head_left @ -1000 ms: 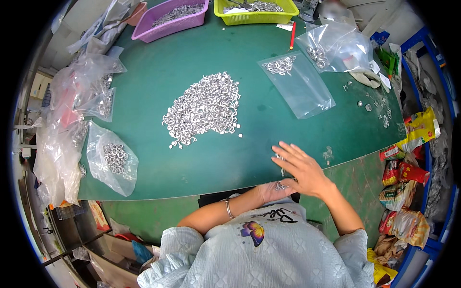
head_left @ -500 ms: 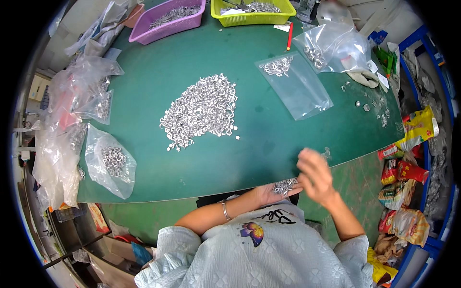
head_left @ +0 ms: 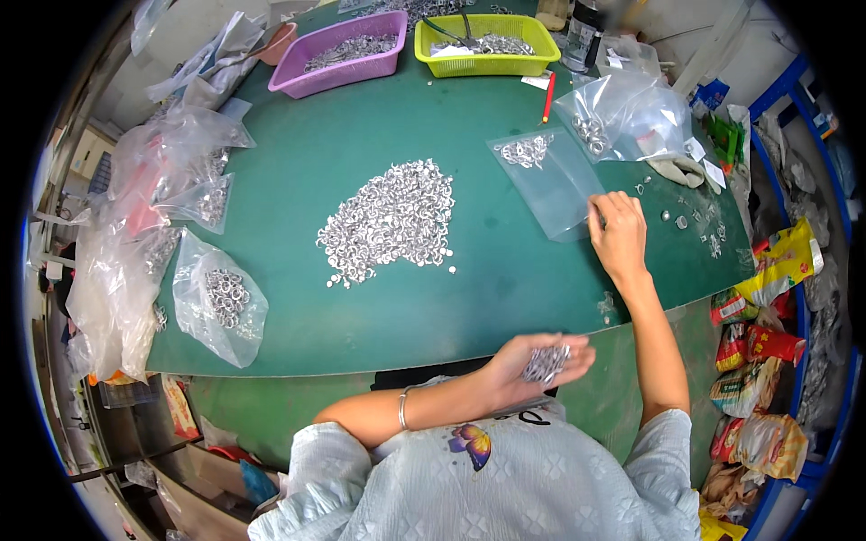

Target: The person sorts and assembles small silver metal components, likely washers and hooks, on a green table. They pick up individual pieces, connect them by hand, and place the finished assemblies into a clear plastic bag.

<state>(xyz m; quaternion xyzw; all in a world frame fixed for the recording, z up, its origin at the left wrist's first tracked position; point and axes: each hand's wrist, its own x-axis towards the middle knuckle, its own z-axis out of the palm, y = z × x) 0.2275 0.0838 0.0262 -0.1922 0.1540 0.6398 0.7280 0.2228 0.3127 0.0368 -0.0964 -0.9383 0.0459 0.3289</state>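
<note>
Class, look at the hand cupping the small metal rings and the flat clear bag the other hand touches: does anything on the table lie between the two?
Nothing visible does. The left hand cups metal rings at the table's near edge; the right hand touches the clear bag. Between them lies only bare green mat; the ring pile sits off to the left.

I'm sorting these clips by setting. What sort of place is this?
Probably a small workshop packing bench for hardware parts. A heap of small metal rings lies on the green table, clear plastic bags hold counted portions, and the left hand cups a handful while the right hand touches a bag.
</note>
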